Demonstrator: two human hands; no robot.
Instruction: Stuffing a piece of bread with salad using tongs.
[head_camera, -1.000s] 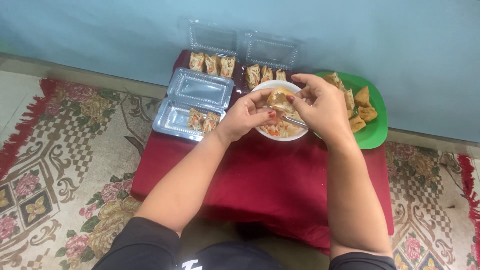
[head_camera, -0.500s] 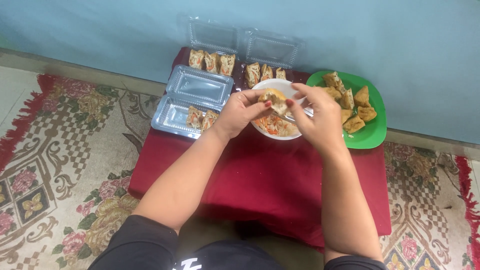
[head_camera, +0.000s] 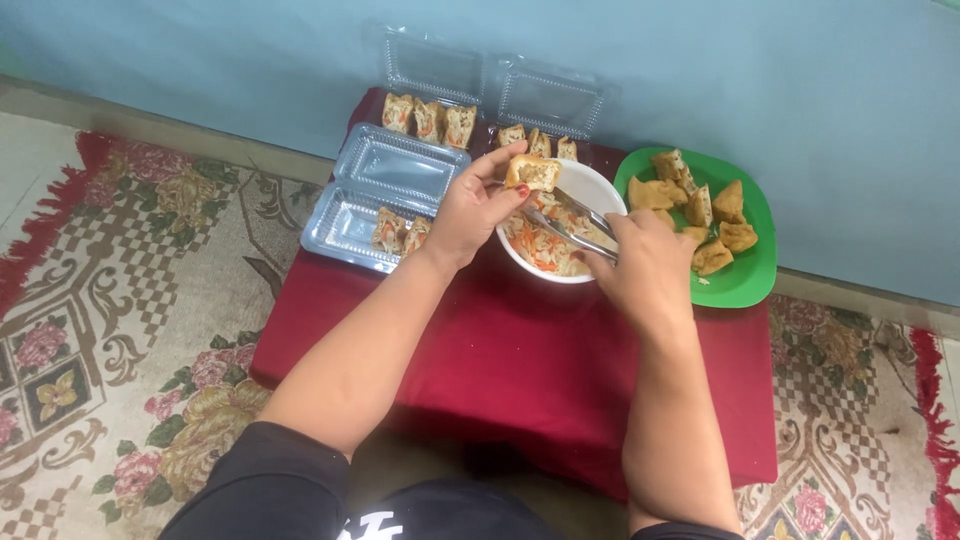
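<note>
Stuffing step is proceeding: left hand (head_camera: 470, 205) fingers pinching tofu puff (head_camera: 532, 172), right hand (head_camera: 640, 262) squeezing tongs (head_camera: 568, 228) over filling bowl (head_camera: 600, 190); next move likely needs filling gripped and lifted steadily into puff

The right hand (head_camera: 645, 265) covers the grip end of the metal tongs (head_camera: 565, 228) and part of the white bowl (head_camera: 560, 225) rim. The tong tips are lost in the shredded filling (head_camera: 540, 250). The bottom edge cuts off the person's torso.
</note>
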